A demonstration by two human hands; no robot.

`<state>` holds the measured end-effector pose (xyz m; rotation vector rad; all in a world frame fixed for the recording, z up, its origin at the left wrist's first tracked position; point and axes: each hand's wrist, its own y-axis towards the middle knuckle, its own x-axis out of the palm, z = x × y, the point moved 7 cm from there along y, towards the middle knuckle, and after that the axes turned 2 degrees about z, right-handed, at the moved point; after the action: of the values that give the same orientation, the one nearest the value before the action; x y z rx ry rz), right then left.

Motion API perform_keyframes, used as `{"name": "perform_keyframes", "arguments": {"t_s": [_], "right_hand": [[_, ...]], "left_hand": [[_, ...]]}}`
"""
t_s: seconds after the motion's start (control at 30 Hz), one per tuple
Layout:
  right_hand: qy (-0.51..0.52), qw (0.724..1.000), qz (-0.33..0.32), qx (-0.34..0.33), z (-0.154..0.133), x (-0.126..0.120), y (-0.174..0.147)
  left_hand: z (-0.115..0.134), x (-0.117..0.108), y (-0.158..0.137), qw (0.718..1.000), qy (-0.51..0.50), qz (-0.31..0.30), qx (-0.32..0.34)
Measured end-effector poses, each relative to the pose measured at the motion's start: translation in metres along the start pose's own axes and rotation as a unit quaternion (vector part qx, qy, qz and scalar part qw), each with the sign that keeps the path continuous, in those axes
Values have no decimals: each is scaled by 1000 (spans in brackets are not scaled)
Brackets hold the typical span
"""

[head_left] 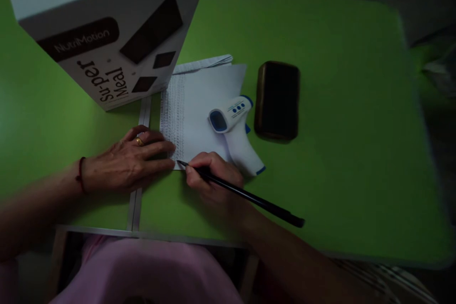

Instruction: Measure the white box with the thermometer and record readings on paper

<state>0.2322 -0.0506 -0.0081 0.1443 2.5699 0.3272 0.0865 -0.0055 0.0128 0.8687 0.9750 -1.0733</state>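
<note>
My right hand [213, 178] grips a long black pen [256, 198], its tip touching the lower left part of a white sheet of paper [201, 104]. Rows of small writing run down the sheet's left side. My left hand [131, 159] lies flat with its fingers stretched out, fingertips on the paper's left edge. It wears a gold ring and a red wrist cord. On the sheet's right side rests a white and blue infrared thermometer [237, 133], just above my right hand. The paper's upper edge is folded.
A tall white box [117, 52] printed "NutriMotion Su-per Meal" stands at the upper left, partly beside the paper. A dark rounded case [278, 100] lies right of the thermometer. The green table [356, 128] has a metal seam under my left hand and a front edge near my body.
</note>
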Motion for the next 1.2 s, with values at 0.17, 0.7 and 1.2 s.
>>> {"name": "perform_keyframes", "arguments": {"t_s": [0.17,0.7,1.2], "right_hand": [[-9,1000,-7,16,2,0,0],[-9,1000,4,2,3,-1,-1],[10,1000,9,10,4,-2,-2]], "left_hand": [[0,-1,0,1000,-7,12,7],[1,-2,0,1000,-3,21,8],[0,0,-1,1000,-2,14,3]]}}
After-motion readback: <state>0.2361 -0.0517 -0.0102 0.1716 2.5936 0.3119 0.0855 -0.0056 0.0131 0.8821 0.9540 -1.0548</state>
